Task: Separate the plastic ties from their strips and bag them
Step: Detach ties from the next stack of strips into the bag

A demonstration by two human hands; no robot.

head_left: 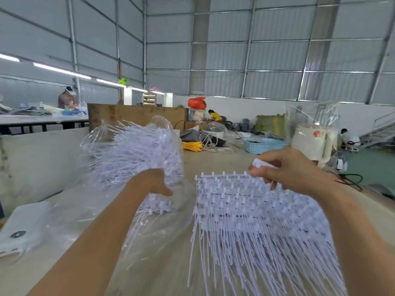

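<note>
Right hand (292, 167): pinches loose ties (264, 164). Bag (132, 150): lies leftward, beside left hand (155, 181), fingers hidden inside. Strips (256, 214): below, tails toward person.

Surface: a long pale worktable (215, 165).
Near right: stacked strips of white plastic ties (256, 221), tails fanned toward the near edge.
Centre left: a clear bag (130, 146) bristling with loose ties.
Near left: flat clear packets (23, 223).
Far end: yellow cord (192, 145), blue basket (264, 145).
</note>
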